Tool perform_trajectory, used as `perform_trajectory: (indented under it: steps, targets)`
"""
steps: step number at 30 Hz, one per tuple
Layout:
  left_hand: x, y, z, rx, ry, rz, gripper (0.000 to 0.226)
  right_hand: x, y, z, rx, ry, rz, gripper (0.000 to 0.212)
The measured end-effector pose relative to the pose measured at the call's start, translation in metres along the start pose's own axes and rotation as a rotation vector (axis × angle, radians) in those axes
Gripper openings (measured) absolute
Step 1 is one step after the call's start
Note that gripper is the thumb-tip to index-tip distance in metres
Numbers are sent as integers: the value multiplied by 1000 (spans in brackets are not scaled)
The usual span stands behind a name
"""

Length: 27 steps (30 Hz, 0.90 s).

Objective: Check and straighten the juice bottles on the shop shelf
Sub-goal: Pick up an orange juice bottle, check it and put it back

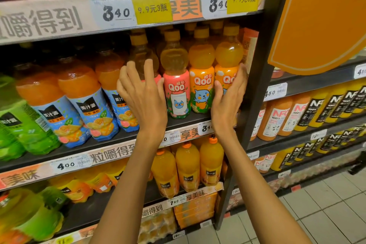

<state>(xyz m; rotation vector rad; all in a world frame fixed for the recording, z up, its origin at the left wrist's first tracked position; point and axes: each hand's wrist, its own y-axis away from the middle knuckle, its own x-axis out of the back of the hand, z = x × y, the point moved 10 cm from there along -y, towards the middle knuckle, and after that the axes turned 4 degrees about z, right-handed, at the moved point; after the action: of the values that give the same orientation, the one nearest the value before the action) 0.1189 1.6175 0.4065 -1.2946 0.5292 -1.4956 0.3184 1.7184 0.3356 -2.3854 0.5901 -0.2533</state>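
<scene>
Orange-capped Qoo bottles (202,77) upright, labels outward, between spread left hand (144,93) and spread right hand (227,95).

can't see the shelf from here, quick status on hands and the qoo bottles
Left hand open, over leftmost Qoo bottle. Right hand open, cupping rightmost Qoo bottle. Row upright. Nothing in the way.
</scene>
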Motion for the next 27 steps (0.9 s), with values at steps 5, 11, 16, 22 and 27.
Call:
perform_trajectory:
  steps: [5, 11, 16, 22, 27]
  targets:
    - [5, -3, 2, -20, 61, 6, 40, -1, -8, -8, -38, 4, -55, 62]
    - [6, -2, 1, -42, 41, 2, 40, -1, -10, -13, -11, 88, -103, 63]
    - [3, 5, 2, -38, 119, -31, 48, -8, -8, -14, 34, 221, -149, 74]
    - [12, 29, -10, 88, 282, 81, 59, 0, -3, -35, 141, 110, -111, 74]
    - [0, 46, -23, 187, 224, 28, 66, -5, 1, -35, 178, 183, -127, 94]
